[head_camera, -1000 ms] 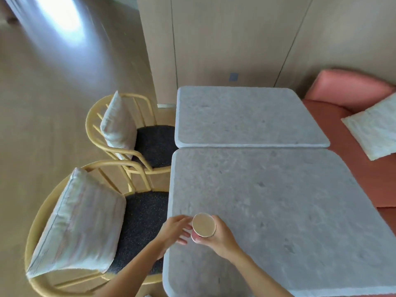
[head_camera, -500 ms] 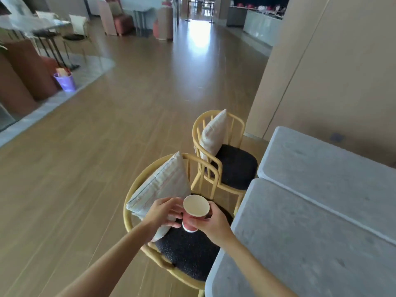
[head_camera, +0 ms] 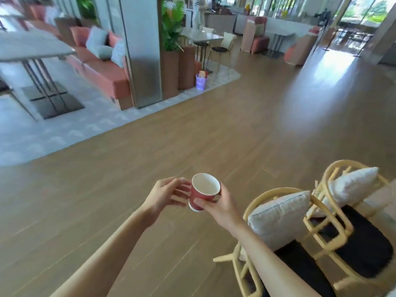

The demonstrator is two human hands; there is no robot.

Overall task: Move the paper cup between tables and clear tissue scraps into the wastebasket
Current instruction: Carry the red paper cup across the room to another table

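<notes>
While the paper cup (head_camera: 204,192) is off any worktop and carried in mid-air above the wooden floor (head_camera: 150,159), the move between tables looks only partly done — lifted and on its way, not yet set down. The right hand (head_camera: 220,205) holds it upright, its grip curled round the red wall with the thumb across the near side. The left hand (head_camera: 166,195) sits just beside the cup on the other side, fingers loosely spread toward it; whether they touch the wall cannot be told. The cup's inside looks pale and empty as far as it shows.

Taking the cup as landmark: two rattan chairs (head_camera: 321,228) with white cushions stand to its right and nearer the camera; a grey worktop (head_camera: 32,47) on dark legs lies far beyond it to the left — a likely destination, though that is a guess. A small purple wastebasket (head_camera: 201,82) stands well beyond the cup, at the foot of the planters, with something already in it. No tissue scraps are visible, so that part of the task appears still ahead.
</notes>
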